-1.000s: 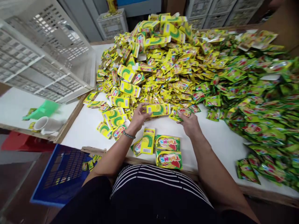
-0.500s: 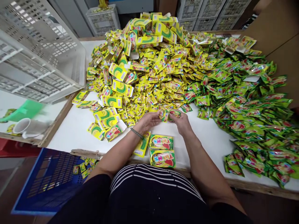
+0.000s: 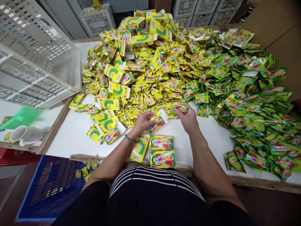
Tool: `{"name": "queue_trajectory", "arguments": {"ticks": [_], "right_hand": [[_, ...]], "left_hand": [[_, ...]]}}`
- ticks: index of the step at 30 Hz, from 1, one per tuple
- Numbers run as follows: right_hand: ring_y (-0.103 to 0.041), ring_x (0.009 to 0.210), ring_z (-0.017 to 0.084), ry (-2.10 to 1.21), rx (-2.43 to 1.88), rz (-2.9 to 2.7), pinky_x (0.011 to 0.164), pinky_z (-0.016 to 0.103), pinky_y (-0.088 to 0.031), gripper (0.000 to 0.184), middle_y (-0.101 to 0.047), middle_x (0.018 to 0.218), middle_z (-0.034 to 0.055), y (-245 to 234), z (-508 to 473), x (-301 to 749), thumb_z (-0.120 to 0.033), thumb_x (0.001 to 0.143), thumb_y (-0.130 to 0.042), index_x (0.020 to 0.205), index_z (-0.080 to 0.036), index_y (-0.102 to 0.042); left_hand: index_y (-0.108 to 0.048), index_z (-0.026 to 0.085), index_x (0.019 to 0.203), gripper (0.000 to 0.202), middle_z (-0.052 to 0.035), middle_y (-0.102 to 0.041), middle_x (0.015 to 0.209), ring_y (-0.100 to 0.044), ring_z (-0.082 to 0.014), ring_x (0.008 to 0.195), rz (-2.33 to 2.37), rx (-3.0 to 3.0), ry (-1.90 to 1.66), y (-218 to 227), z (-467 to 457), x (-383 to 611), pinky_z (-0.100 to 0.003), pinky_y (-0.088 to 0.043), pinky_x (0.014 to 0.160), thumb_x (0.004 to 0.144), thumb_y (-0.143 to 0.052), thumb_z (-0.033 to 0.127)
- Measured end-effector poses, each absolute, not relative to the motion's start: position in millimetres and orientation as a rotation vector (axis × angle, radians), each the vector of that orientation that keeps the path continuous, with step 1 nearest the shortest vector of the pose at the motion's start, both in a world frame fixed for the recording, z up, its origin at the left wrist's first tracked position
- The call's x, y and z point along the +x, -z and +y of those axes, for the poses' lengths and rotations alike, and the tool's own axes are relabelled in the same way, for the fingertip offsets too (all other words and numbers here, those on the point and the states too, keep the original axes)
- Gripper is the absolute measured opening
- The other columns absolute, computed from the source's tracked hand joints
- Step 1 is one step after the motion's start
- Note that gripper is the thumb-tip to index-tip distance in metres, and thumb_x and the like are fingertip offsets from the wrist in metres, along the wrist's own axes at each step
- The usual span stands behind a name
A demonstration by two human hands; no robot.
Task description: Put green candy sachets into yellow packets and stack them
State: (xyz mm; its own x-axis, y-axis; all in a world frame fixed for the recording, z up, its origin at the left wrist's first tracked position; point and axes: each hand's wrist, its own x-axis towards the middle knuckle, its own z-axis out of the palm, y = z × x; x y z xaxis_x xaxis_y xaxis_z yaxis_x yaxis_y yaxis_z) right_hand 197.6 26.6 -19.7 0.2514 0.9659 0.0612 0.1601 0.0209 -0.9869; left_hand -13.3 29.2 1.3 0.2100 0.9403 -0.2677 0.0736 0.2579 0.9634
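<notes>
My left hand (image 3: pixel 142 123) is closed round a small open yellow carton (image 3: pixel 157 121) just in front of the pile. My right hand (image 3: pixel 188 118) pinches a green sachet (image 3: pixel 180 108) at the pile's near edge, a little right of the carton. A big heap of yellow sachets and cartons (image 3: pixel 145 62) fills the middle of the white table (image 3: pixel 207 135). Green sachets (image 3: pixel 246 94) spread over the right side. Two filled packs (image 3: pixel 161 150) and a yellow carton (image 3: pixel 139 148) lie at the table's front edge near my body.
A white slatted crate (image 3: pixel 35 56) stands tilted at the left. Below it are a white cup (image 3: pixel 17 133) and a green scoop (image 3: pixel 22 116). A blue crate (image 3: pixel 54 185) with a few sachets sits on the floor at lower left. More white crates (image 3: pixel 202 11) stand behind.
My left hand let go of the long yellow carton and now grips a small open carton. My right hand rose from the pile's edge with a green sachet. The view shifted slightly.
</notes>
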Motion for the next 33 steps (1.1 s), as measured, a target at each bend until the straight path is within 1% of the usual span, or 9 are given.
{"name": "queue_trajectory", "arguments": {"ticks": [5,11,15,20,23,25,29,31,33], "right_hand": [[-0.064,0.074,0.021,-1.069,-1.408,-1.317,0.071,0.037,-0.053,0.042,-0.071,0.082,0.0039,16.7,25.6,194.3,-0.055,0.067,-0.074,0.091,-0.020,-0.067],[-0.065,0.080,0.021,-1.227,-1.311,-1.393,0.077,0.035,-0.052,0.035,-0.071,0.084,0.0031,15.0,24.5,196.5,-0.048,0.064,-0.079,0.084,-0.020,-0.071],[-0.065,0.084,0.021,-1.136,-1.307,-1.317,0.081,0.035,-0.052,0.034,-0.073,0.087,0.0021,12.1,21.9,184.8,-0.047,0.068,-0.077,0.088,-0.021,-0.071],[-0.063,0.084,0.022,-1.006,-1.325,-1.549,0.083,0.038,-0.050,0.036,-0.069,0.086,0.0042,17.3,20.5,175.9,-0.056,0.073,-0.071,0.081,-0.021,-0.070],[-0.061,0.094,0.023,-0.950,-1.308,-1.619,0.089,0.038,-0.048,0.036,-0.067,0.099,0.0061,20.4,20.5,176.5,-0.055,0.080,-0.064,0.095,-0.023,-0.070],[-0.061,0.093,0.022,-0.902,-1.338,-1.558,0.086,0.036,-0.048,0.036,-0.067,0.100,0.0058,20.6,20.2,176.3,-0.054,0.083,-0.061,0.100,-0.023,-0.068],[-0.058,0.077,0.020,-0.833,-1.357,-1.573,0.074,0.034,-0.047,0.028,-0.066,0.080,0.0034,19.5,18.1,171.5,-0.050,0.082,-0.064,0.080,-0.022,-0.067],[-0.059,0.078,0.020,-0.841,-1.318,-1.615,0.075,0.035,-0.047,0.025,-0.067,0.081,0.0040,19.6,17.1,169.3,-0.047,0.083,-0.063,0.080,-0.023,-0.069],[-0.060,0.087,0.023,-0.785,-1.313,-1.607,0.084,0.039,-0.047,0.025,-0.069,0.089,0.0063,20.9,17.0,168.3,-0.045,0.085,-0.061,0.084,-0.023,-0.071]], "left_hand": [[-0.064,0.014,0.085,0.049,-0.0001,-0.069,0.072,-0.060,-0.0103,0.061,1.126,1.060,-0.843,-0.5,23.0,-9.4,-0.023,-0.045,0.060,0.051,-0.090,0.039],[-0.067,0.013,0.081,0.048,-0.0004,-0.069,0.073,-0.058,-0.0094,0.062,1.107,1.141,-0.811,2.2,23.5,-8.9,-0.021,-0.043,0.058,0.047,-0.091,0.037],[-0.070,0.014,0.079,0.044,-0.0012,-0.071,0.077,-0.060,-0.0110,0.066,1.047,1.191,-0.738,1.1,24.7,-6.0,-0.022,-0.047,0.062,0.048,-0.090,0.039],[-0.070,0.014,0.079,0.045,-0.0009,-0.072,0.073,-0.060,-0.0102,0.059,1.048,0.998,-0.762,5.3,23.3,-8.3,-0.022,-0.048,0.059,0.046,-0.092,0.036],[-0.070,0.013,0.078,0.046,-0.0012,-0.072,0.073,-0.062,-0.0103,0.059,1.031,0.936,-0.792,6.8,21.8,-10.1,-0.022,-0.048,0.060,0.044,-0.093,0.032],[-0.070,0.013,0.080,0.045,-0.0007,-0.073,0.073,-0.062,-0.0100,0.060,1.009,0.911,-0.820,6.8,21.4,-10.6,-0.022,-0.049,0.060,0.045,-0.093,0.029],[-0.070,0.013,0.082,0.044,-0.0003,-0.072,0.074,-0.062,-0.0096,0.060,0.980,0.905,-0.837,8.1,21.1,-11.9,-0.022,-0.048,0.060,0.048,-0.093,0.028],[-0.070,0.013,0.083,0.045,-0.0004,-0.072,0.074,-0.062,-0.0099,0.060,0.981,0.895,-0.831,9.3,21.0,-12.8,-0.022,-0.048,0.060,0.047,-0.093,0.028],[-0.070,0.013,0.084,0.046,-0.0004,-0.072,0.075,-0.062,-0.0096,0.059,0.993,0.890,-0.835,9.9,21.1,-13.3,-0.022,-0.048,0.060,0.047,-0.093,0.029]]}}
